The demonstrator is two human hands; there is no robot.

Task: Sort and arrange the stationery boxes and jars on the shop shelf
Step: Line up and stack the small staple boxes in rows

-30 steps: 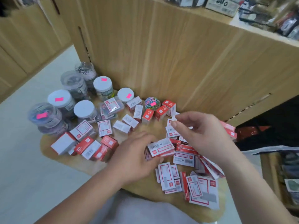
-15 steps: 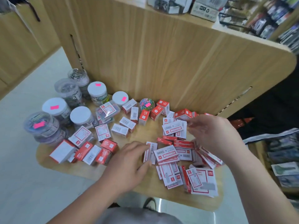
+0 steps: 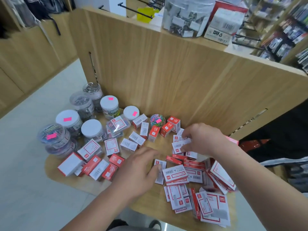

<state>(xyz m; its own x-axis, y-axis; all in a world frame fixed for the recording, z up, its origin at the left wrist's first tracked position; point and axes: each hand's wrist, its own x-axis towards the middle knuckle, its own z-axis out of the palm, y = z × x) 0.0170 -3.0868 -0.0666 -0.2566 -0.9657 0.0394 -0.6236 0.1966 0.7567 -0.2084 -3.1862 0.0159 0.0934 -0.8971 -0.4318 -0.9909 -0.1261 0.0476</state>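
Observation:
Many small red-and-white stationery boxes lie scattered on a low wooden shelf. Several clear jars with white lids and pink stickers stand at the shelf's left back. A round ball of coloured paper clips sits by the back panel. My left hand hovers with fingers spread over the boxes in the middle and holds nothing. My right hand pinches a small white box at the back right of the pile.
A tall wooden panel rises behind the shelf. On its top stand a large clear jar of binder clips and a red-and-white carton. Racks of hanging goods fill the right. Light floor lies to the left.
The camera has tilted up, showing the panel's top. My left hand slid right toward the central boxes. My right hand moved back and closed its fingers on a white box.

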